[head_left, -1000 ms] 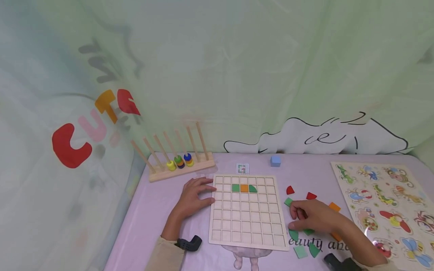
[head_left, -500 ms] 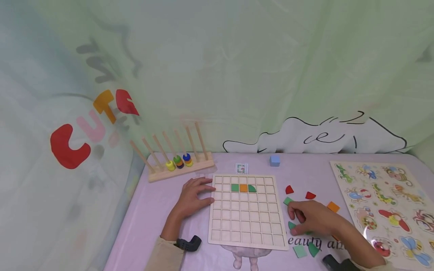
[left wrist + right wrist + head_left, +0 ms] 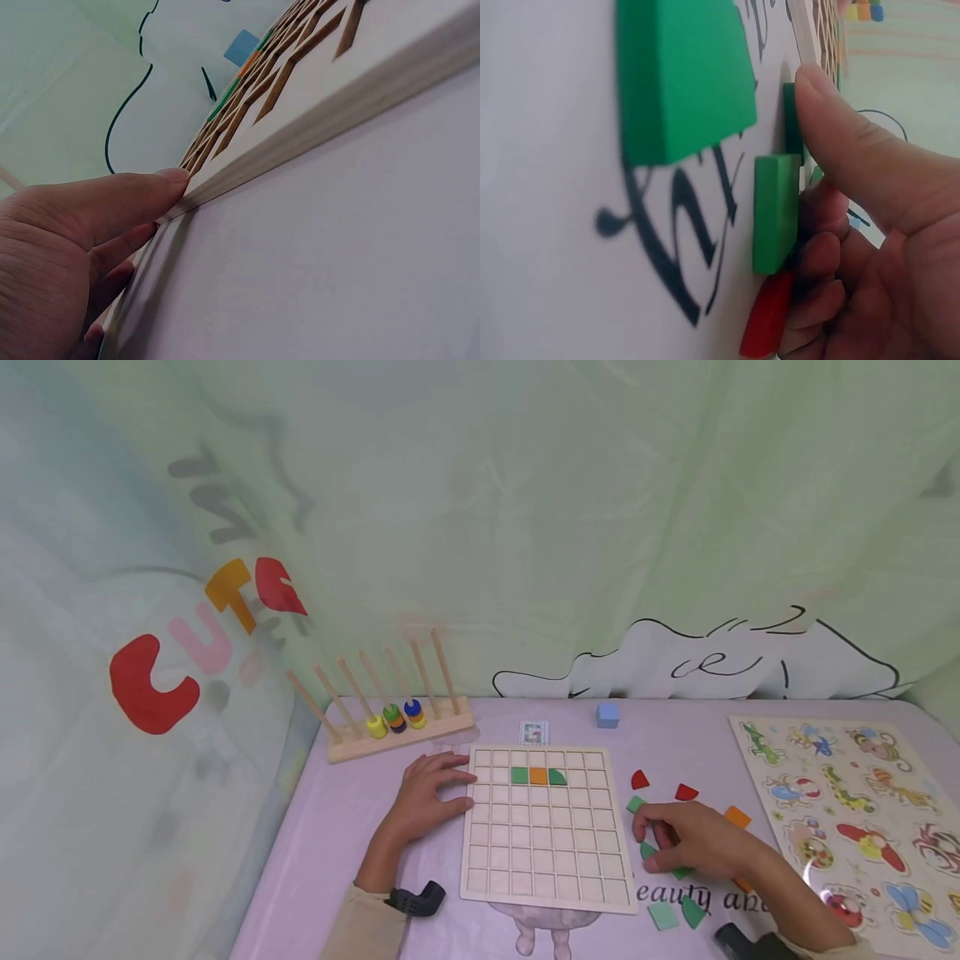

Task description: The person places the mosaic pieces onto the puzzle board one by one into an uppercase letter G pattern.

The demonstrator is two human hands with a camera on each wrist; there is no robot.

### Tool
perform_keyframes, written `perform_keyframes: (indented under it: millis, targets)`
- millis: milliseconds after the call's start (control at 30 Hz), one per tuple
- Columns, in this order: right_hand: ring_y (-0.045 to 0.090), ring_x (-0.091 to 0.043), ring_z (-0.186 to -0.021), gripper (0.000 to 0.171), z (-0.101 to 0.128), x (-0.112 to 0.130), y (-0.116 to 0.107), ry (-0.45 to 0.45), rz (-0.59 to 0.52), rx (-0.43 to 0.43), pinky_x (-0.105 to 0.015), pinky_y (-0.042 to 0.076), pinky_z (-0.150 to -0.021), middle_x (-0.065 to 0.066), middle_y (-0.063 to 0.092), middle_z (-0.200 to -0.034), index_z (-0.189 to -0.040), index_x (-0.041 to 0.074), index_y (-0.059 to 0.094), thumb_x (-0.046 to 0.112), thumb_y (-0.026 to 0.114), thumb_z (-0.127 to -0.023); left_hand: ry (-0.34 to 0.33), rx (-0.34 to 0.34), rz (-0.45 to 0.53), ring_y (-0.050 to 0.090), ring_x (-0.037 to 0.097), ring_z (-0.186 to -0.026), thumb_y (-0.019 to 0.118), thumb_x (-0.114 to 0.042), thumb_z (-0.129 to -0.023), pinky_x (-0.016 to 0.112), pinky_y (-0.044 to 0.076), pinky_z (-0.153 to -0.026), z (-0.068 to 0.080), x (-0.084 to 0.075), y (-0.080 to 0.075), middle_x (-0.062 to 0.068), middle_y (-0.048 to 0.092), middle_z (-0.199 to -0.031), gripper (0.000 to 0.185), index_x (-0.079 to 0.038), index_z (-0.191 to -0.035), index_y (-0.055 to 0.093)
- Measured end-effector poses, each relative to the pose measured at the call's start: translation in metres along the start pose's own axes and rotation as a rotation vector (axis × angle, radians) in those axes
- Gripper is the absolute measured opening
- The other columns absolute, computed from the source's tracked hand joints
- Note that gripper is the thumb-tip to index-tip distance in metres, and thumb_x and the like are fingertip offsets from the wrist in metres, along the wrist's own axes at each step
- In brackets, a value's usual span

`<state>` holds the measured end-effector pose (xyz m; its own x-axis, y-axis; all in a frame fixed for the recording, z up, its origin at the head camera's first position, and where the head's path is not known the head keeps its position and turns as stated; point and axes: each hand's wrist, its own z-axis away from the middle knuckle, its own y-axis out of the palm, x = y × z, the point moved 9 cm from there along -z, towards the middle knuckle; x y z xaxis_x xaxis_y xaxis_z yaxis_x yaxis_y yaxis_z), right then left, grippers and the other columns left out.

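Note:
A wooden grid board (image 3: 543, 852) lies on the lilac table, with a green (image 3: 520, 775), an orange (image 3: 538, 775) and a green quarter-round piece (image 3: 557, 777) set in its second row. My left hand (image 3: 431, 793) rests flat against the board's left edge; in the left wrist view its thumb (image 3: 142, 196) touches the board's rim (image 3: 337, 127). Right of the board, my right hand (image 3: 660, 845) curls over loose pieces and pinches a small green piece (image 3: 645, 852) between thumb and fingers. In the right wrist view the thumb (image 3: 832, 127) presses on that green piece (image 3: 791, 124), beside another green piece (image 3: 776, 214).
Loose red (image 3: 639, 779), green (image 3: 663, 915) and orange (image 3: 738, 817) pieces lie around my right hand. A blue cube (image 3: 607, 716) and a small card (image 3: 533, 732) sit behind the board. A peg rack with rings (image 3: 397, 727) stands back left, an animal puzzle (image 3: 847, 810) at right.
My right hand's fingers have drawn in a little to the left around the small green piece. The left hand and the board have not moved.

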<state>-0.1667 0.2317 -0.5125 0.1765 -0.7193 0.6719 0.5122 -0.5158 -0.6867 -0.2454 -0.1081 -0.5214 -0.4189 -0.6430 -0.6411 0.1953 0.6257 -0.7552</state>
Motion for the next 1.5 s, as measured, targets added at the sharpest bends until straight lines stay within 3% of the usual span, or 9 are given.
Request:
perform_keyframes:
  millis: [300,467,767,1000,1200,1367,1500]
  targets:
    - [0.052,-0.008,-0.065,0.039,-0.002,-0.009,0.002,0.089,-0.007,-0.005,-0.022,0.036,-0.058,0.006,0.051,-0.068,-0.087,0.021,0.059,0.043,0.089,-0.074,-0.007,-0.001,0.012,0.044,0.026,-0.146,0.081,-0.032,-0.086,0.057,0.016,-0.125,0.0,0.001,0.0,0.0,0.062,-0.144,0.032,-0.021,-0.116,0.077]
    - [0.052,-0.006,-0.066,0.037,0.0,-0.005,0.0,0.065,-0.013,-0.006,-0.022,0.036,-0.058,0.008,0.051,-0.068,-0.083,0.021,0.06,0.044,0.088,-0.074,-0.011,0.003,0.001,0.044,0.024,-0.146,0.081,-0.034,-0.086,0.056,0.016,-0.125,0.0,0.003,0.001,-0.002,0.061,-0.144,0.033,-0.023,-0.116,0.077]
    - [0.055,-0.009,-0.07,0.031,-0.001,0.002,-0.002,0.007,-0.122,0.002,-0.024,0.039,-0.06,0.006,0.053,-0.072,-0.085,0.017,0.063,0.038,0.086,-0.078,-0.005,-0.006,-0.002,0.044,0.023,-0.146,0.081,-0.034,-0.086,0.056,0.016,-0.125,0.0,0.006,0.002,-0.003,0.061,-0.144,0.032,-0.024,-0.116,0.077]
    - [0.054,-0.007,-0.067,0.022,-0.004,0.007,-0.012,-0.006,-0.177,-0.069,-0.022,0.041,-0.059,0.006,0.055,-0.069,-0.085,0.019,0.067,0.034,0.084,-0.082,0.005,-0.013,-0.001,0.046,0.023,-0.144,0.081,-0.033,-0.086,0.057,0.018,-0.124,0.0,0.003,0.001,-0.003,0.062,-0.143,0.032,-0.023,-0.116,0.077]
    - [0.056,-0.009,-0.073,0.017,-0.023,0.022,-0.019,-0.011,-0.175,-0.15,-0.022,0.047,-0.064,0.003,0.061,-0.078,-0.089,0.019,0.068,0.032,0.079,-0.088,-0.002,-0.01,-0.001,0.046,0.024,-0.145,0.081,-0.031,-0.086,0.057,0.017,-0.125,0.001,0.003,0.0,-0.001,0.062,-0.143,0.032,-0.022,-0.116,0.077]
    - [0.066,-0.018,-0.077,0.016,-0.045,0.03,-0.016,0.065,-0.318,-0.185,-0.023,0.055,-0.068,-0.007,0.064,-0.087,-0.097,0.011,0.067,0.024,0.075,-0.093,-0.006,-0.003,-0.001,0.046,0.023,-0.144,0.08,-0.032,-0.087,0.056,0.017,-0.125,0.0,0.003,0.001,-0.002,0.061,-0.144,0.032,-0.023,-0.117,0.076]
    - [0.072,-0.022,-0.08,0.013,-0.065,0.042,-0.011,0.072,-0.414,-0.214,-0.025,0.06,-0.073,-0.01,0.064,-0.092,-0.099,0.006,0.068,0.017,0.073,-0.094,-0.006,-0.005,-0.007,0.046,0.022,-0.144,0.08,-0.032,-0.086,0.056,0.017,-0.125,0.0,0.004,0.001,-0.003,0.061,-0.144,0.032,-0.024,-0.117,0.076]
